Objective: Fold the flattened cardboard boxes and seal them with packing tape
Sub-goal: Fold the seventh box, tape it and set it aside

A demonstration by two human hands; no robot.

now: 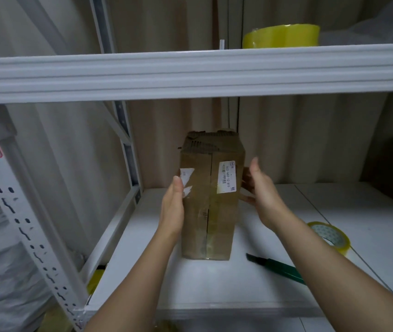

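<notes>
Both forearms reach in from the near edge, and between the hands a cardboard box is stood on end on the white shelf. It is already folded into shape, with clear tape seen glinting along its front seam. The left hand is laid flat against its left side, fingers straight; the right hand is spread at its right side, contact unclear. The top looks crushed and perhaps unsealed. Right of the right grip lie a tape roll and green cutter; a second roll sits above.
</notes>
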